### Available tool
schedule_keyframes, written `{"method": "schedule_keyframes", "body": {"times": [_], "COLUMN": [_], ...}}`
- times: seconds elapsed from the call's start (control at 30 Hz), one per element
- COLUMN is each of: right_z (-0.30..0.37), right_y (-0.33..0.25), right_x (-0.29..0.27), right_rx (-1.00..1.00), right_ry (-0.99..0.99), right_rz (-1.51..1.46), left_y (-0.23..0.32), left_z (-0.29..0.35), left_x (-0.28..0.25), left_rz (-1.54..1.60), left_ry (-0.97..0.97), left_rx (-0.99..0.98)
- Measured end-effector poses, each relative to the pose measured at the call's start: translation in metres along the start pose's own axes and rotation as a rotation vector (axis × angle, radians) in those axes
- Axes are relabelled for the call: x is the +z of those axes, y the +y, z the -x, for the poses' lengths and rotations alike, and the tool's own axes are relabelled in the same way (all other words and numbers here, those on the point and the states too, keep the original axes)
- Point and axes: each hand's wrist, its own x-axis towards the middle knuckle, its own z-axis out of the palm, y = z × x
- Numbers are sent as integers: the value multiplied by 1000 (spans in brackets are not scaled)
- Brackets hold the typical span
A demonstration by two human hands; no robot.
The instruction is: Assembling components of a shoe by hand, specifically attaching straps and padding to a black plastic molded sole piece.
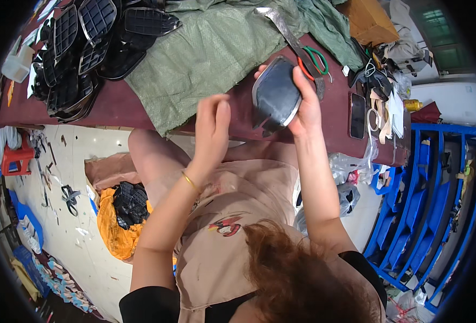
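Note:
My right hand [308, 107] grips a dark grey, glossy curved shell piece [274, 89] with a pale edge and a notched lower end, held over the table's front edge. The thumb lies along its right side, and fingertips show at its upper left. To the left of it, apart from the shell, my left hand [212, 124] is raised with curled fingers, a little blurred. Whether anything is between those fingers is hidden. Just beyond the shell lie a long metal tool with a hooked end [281, 26] and red and green loop handles [317, 60].
A green woven sack [195, 59] covers part of the maroon table [109, 102]. Black gridded shells [95, 21] are heaped at the left. A phone [357, 116] and straps lie at the right. Blue racks [410, 199] stand right; an orange bag [111, 220] and red stool [17, 159] are on the floor.

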Motion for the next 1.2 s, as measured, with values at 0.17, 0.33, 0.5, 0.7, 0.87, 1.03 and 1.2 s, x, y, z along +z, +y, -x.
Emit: {"method": "schedule_keyframes", "body": {"times": [0.17, 0.33, 0.5, 0.7, 0.87, 1.03, 1.2], "right_z": [-4, -3, -7, 8, 19, 20, 20], "right_y": [19, 24, 12, 9, 3, 15, 28], "right_x": [-6, -3, -15, -3, 8, 14, 12], "right_rx": [96, 122, 198, -29, -131, -334, -455], "right_ry": [-73, 49, 22, 69, 67, 23, 84], "right_rz": [-79, -234, -285, 67, 337, 856, 847], "left_y": [24, 12, 15, 12, 48, 43, 40], "left_z": [-16, 3, 32, 6, -36, -58, -41], "left_x": [12, 22, 13, -26, -28, -14, 0], "left_rz": [583, 267, 479, 320, 513, 613, 382], "left_ry": [-404, -178, -304, -763, -565, -449, -347], "left_rx": [-462, -246, -367, -420, -376, -497, -391]}}
